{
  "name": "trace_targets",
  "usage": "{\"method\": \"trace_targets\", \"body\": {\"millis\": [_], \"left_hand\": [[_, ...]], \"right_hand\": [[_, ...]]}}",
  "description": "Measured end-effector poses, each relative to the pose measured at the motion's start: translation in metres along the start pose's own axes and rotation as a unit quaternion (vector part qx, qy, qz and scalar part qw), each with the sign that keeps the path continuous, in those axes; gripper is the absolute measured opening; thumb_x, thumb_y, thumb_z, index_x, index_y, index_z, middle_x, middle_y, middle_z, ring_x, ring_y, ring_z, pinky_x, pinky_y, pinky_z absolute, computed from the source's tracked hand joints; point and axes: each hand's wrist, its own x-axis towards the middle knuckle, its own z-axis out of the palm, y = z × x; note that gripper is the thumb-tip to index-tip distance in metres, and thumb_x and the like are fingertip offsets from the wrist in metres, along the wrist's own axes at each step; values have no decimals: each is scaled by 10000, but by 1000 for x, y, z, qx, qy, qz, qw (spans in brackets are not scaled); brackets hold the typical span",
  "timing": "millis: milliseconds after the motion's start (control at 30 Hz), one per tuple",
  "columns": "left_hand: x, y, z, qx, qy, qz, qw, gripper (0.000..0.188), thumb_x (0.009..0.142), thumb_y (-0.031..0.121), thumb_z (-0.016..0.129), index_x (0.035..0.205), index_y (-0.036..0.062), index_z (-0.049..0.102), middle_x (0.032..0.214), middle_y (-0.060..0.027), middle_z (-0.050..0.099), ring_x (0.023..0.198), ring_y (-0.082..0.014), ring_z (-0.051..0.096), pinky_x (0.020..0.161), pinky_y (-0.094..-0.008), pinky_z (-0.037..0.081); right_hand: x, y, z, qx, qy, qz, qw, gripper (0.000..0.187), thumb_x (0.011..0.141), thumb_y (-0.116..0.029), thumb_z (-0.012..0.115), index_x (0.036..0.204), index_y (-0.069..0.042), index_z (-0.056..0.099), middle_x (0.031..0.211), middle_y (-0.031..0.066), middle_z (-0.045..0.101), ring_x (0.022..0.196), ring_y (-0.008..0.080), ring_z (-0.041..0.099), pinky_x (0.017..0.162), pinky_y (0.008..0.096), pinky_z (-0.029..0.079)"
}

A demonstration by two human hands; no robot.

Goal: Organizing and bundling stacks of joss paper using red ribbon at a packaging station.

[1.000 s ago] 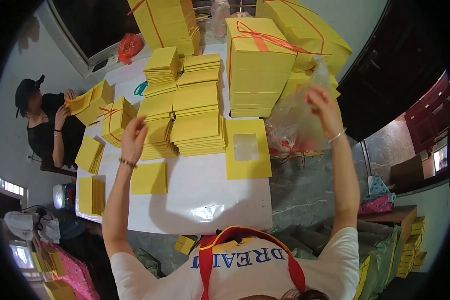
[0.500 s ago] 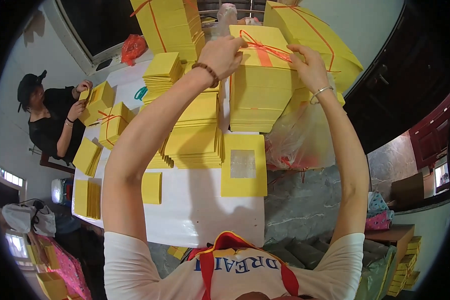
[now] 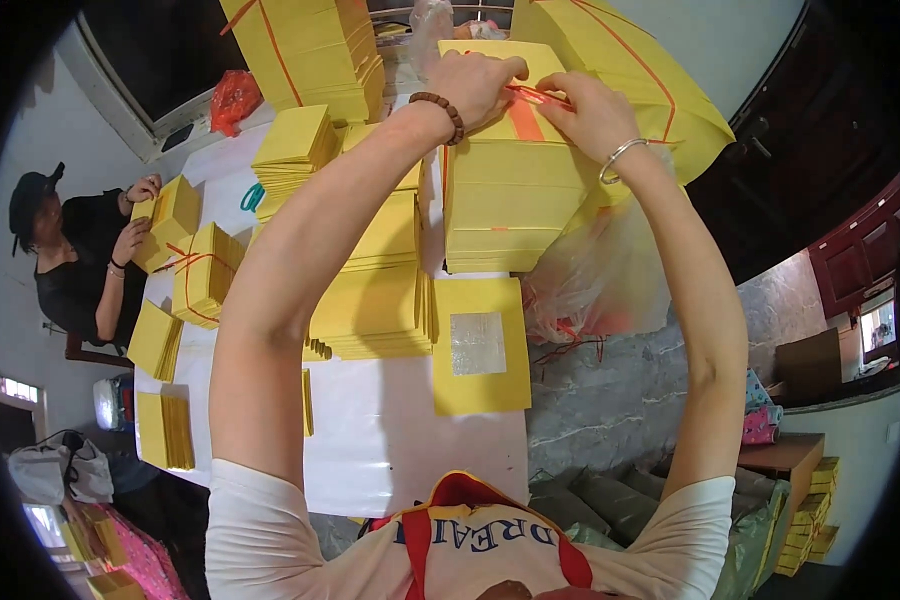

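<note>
A tall stack of yellow card pieces stands at the far side of the table, with red plastic string across its top. My left hand is bent over the top's left part, thumb and fingers pinched on the string. From the right, my right hand pinches the string too, its fingertips close to the left ones. The knot area is partly covered by my fingers. Nearer me lies a flat yellow sheet with a pale rectangular patch.
Several yellow stacks stand left of the bundle on the white table. Larger tied bundles rise behind. A clear plastic bag hangs at the right edge. Across the left side, another person handles a yellow stack. Green scissors lie nearby.
My hands have come closer together over the bundle's top, drawing the loose string loops in between them. The view has shifted slightly. The other person's hands remain at their stack.
</note>
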Motion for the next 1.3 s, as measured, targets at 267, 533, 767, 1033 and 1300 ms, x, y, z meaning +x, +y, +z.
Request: {"method": "trace_targets", "body": {"millis": [267, 533, 767, 1033, 1300], "left_hand": [[-4, 1, 5, -131, 50, -54, 989, 281, 787, 237, 586, 1042, 135, 525, 752, -87, 627, 725, -250, 601, 638, -357, 461], [-2, 3, -1, -206, 75, -69, 973, 317, 765, 293, 590, 1024, 114, 546, 764, -90, 631, 720, -280, 599, 635, -377, 459], [3, 3, -12, -11, 224, 23, 974, 323, 793, 366, 581, 1023, 146, 525, 698, -74, 605, 665, -259, 579, 584, -373, 430], [48, 10, -86, -617, 151, -163, 755, 341, 906, 342, 429, 717, 76, 525, 579, 5, 509, 492, -101, 449, 474, -234, 373], [23, 65, -160, -655, 195, -43, 729, 357, 923, 331, 398, 739, 53, 525, 672, -30, 541, 573, -93, 480, 531, -211, 406]], "right_hand": [[23, 3, -22, 132, 33, 2, 991, 232, 819, -289, 504, 904, -100, 608, 741, 64, 610, 696, 222, 574, 608, 343, 429], [37, -19, -33, 199, 8, -2, 980, 231, 827, -232, 533, 898, -17, 576, 737, 18, 577, 663, 92, 504, 618, 237, 426], [34, -1, -20, 342, 2, 45, 939, 254, 849, -279, 493, 897, -44, 576, 731, 26, 591, 624, 100, 549, 537, 243, 407], [16, 29, 4, 478, -81, 186, 855, 228, 894, -316, 452, 918, -92, 492, 831, 24, 600, 552, 35, 488, 494, 170, 361], [13, 8, -9, 488, -109, 139, 855, 269, 896, -339, 448, 864, -82, 518, 791, 19, 590, 551, 27, 485, 503, 166, 352]]}}
